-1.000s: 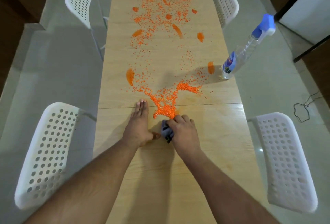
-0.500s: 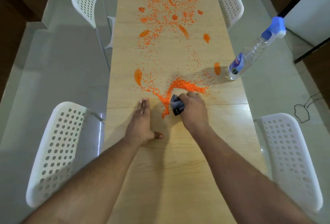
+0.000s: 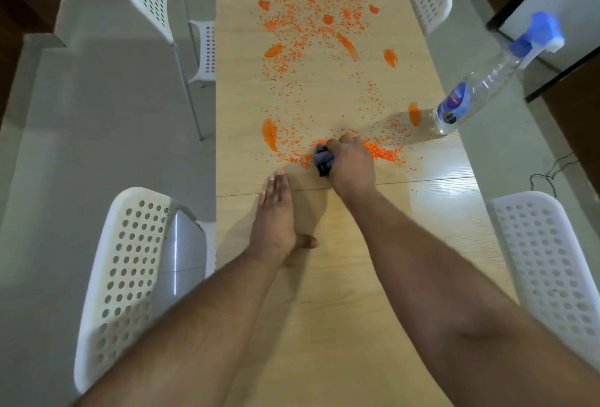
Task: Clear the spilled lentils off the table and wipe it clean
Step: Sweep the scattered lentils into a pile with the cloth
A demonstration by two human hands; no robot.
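Two hands are on the long wooden table (image 3: 324, 325). The right hand (image 3: 352, 164) has its fingers curled tight around a small dark cloth (image 3: 323, 159), pressed into the near edge of the orange lentils (image 3: 381, 151). The left hand (image 3: 276, 216) lies flat with straight fingers, holding nothing.

This looks like the gathering step: the tiny dry lentils are being pushed into a heap. Most are scattered far up the table, with some smeared orange marks (image 3: 270, 134). Next the cloth probably needs to reach farther and sweep them closer.

A clear plastic spray bottle (image 3: 477, 94) with a blue top stands near the right edge.
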